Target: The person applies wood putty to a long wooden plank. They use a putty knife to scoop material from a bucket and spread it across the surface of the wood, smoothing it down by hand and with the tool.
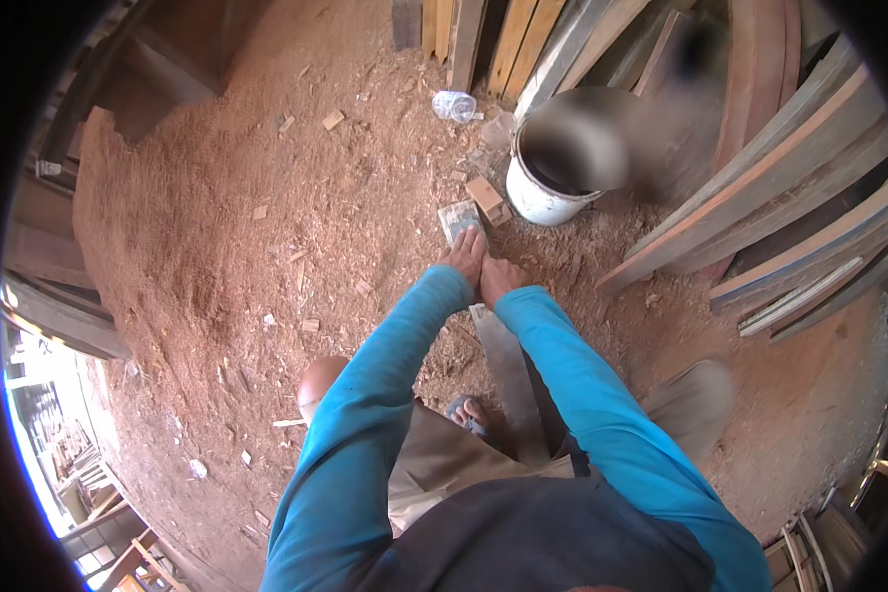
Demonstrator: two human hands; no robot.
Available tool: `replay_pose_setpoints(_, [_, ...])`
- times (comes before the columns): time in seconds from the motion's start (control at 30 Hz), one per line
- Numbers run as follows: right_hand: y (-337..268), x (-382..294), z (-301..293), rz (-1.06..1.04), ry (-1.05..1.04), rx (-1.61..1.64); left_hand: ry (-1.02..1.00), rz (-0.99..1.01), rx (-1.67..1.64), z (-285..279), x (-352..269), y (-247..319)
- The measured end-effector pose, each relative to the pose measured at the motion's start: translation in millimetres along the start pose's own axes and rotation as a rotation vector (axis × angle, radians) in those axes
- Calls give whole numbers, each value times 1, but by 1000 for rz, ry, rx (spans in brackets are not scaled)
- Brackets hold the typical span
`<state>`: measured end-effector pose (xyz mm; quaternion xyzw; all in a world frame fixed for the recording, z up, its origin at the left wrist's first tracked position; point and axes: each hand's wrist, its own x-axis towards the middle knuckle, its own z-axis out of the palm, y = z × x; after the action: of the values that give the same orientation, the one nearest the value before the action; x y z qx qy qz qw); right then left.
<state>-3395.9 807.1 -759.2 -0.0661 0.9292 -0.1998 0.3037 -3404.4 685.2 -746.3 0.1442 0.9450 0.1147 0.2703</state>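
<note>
Both of my hands are together in front of me, above a floor covered with wood shavings. My left hand (pixel 465 255) lies with its fingers stretched forward over a flat grey block (pixel 459 215), whose far end shows past the fingertips. Against its right side rests my right hand (pixel 502 277), its fingers bent; what is under them is hidden. A long dark board (pixel 509 370) runs from below the hands back between my legs. Just beyond the hands, small wood blocks (pixel 485 194) lie by the grey block.
A white bucket (pixel 544 200), partly blurred, stands ahead to the right. Clear plastic cups (pixel 455 106) lie behind it to the left. Long planks (pixel 755 192) lean along the right side, and more boards (pixel 518 44) stand at the top. Wood scraps (pixel 333 119) are scattered on the floor.
</note>
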Motion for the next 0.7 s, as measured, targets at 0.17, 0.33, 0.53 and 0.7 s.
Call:
replay_pose_setpoints(0.17, [16,-84,46,-5,-34,20,-267,87,29,53,-62,20])
replay_pose_setpoints(0.33, [-14,-12,17,-67,-38,19,13,-3,81,26,-19,-28])
replay_pose_setpoints(0.53, [17,-48,35,32,-134,85,-232,30,76,21,-46,25])
replay_pose_setpoints(0.7, [14,-45,36,50,-61,90,-146,39,53,41,-42,16])
